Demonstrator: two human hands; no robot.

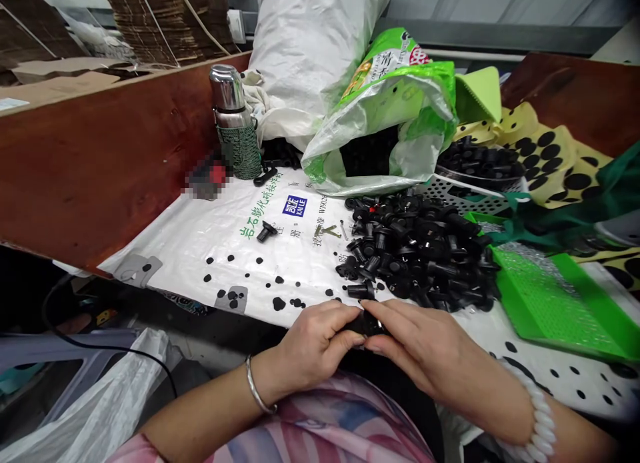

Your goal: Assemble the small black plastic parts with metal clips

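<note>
The left hand (310,346) and right hand (420,336) come together, pinching a small black plastic part (369,324) over the near edge of a printed white sheet (175,249). A heap of similar black parts (415,249) lies just beyond them.

L hand (310,343), R hand (425,346): blk part (370,324)

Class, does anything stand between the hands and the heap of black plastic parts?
Nothing visible does: the left hand and right hand hold a black plastic part just in front of the heap of black plastic parts.
</note>
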